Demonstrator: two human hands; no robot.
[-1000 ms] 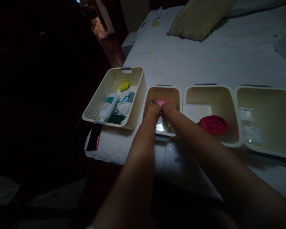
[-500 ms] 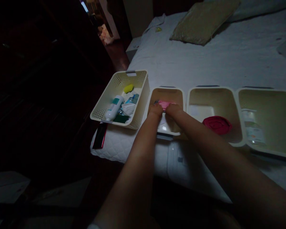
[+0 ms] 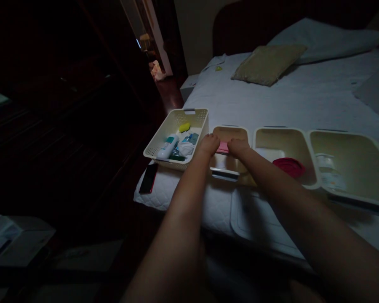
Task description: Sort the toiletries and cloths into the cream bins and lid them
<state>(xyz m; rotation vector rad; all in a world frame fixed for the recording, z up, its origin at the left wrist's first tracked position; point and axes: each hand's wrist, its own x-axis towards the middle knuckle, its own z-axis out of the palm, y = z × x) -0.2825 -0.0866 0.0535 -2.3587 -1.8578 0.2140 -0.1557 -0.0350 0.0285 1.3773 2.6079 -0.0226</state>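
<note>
My right hand (image 3: 238, 147) is closed on the right edge of a folded pink cloth (image 3: 222, 147) inside a small cream bin (image 3: 230, 131). At that bin's left rim, my left hand (image 3: 210, 144) has its fingers curled beside the cloth's left edge. What those fingers hold is hidden. Right of the small bin stands a wider cream bin (image 3: 278, 135) with a rolled dark-red cloth (image 3: 289, 167) in it. A third bin (image 3: 350, 141) contains a clear pump bottle (image 3: 330, 172).
A perforated basket (image 3: 177, 117) on the left holds a white bottle (image 3: 168, 146), a yellow item (image 3: 184, 127) and packets. Near the bed's corner lies a phone (image 3: 148, 179). A pale lid (image 3: 265, 221) rests in front of the bins, and a beige pillow (image 3: 268, 65) lies farther back.
The view has tilted up and shifted, so the scene sits lower and more to the right. My left hand has moved left across the small bin to its rim; my right hand stays at the pink cloth.
</note>
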